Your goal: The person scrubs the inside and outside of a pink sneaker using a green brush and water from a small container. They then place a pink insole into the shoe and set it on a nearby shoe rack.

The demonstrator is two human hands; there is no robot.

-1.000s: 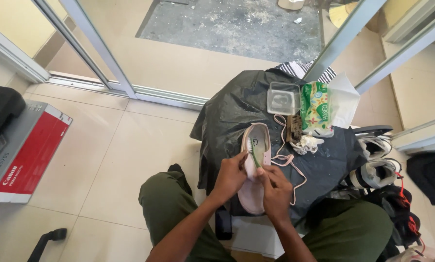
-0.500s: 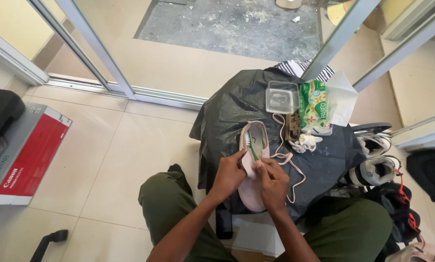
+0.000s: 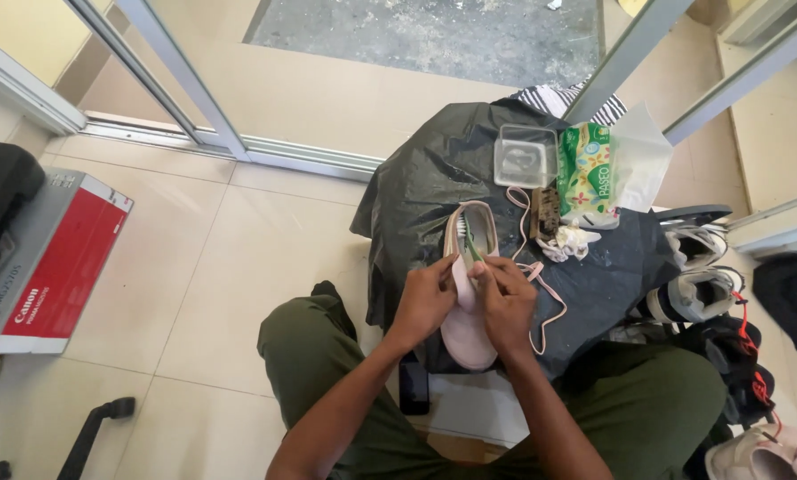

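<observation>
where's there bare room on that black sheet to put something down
The black sheet is bare on its left part, between the pink shoe and the sheet's left edge. The right side is crowded: clear tub, tissue pack, brush, laces.

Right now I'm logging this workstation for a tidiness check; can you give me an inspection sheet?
Surface: black plastic sheet draped over a low stand.
Job's things: pink shoe, toe toward the person; loose pink lace beside it.
Clutter: clear plastic container, brush, green tissue pack, white cloth.
Hands: left hand and right hand grip the shoe's sides.
Cables: nothing seen.
Surroundings: red box, other sneakers, glass door frame.
</observation>
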